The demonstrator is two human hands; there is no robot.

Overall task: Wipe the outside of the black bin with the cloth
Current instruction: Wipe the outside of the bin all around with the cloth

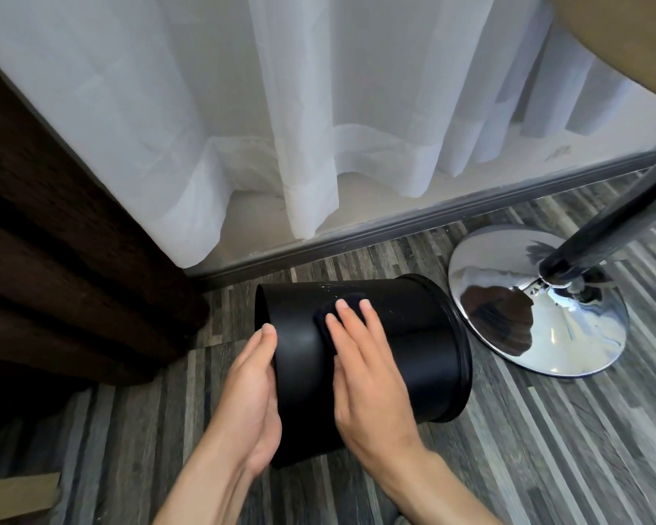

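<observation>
The black bin (413, 335) lies on its side on the striped floor, its rimmed end pointing right toward a chrome base. My left hand (252, 395) is pressed flat against the bin's left end, steadying it. My right hand (364, 365) rests on top of the bin's curved wall with fingers spread, pressing a dark cloth (332, 310) against it. Only the cloth's far edge shows beyond my fingertips; the rest is hidden under the hand. A few pale specks sit on the bin's upper side.
A round chrome base (569, 335) with a dark pole (618, 217) stands just right of the bin. White sheer curtains (300, 126) hang behind along a grey floor rail (432, 217). A dark brown curtain (54, 240) fills the left. A tabletop edge shows at the top right.
</observation>
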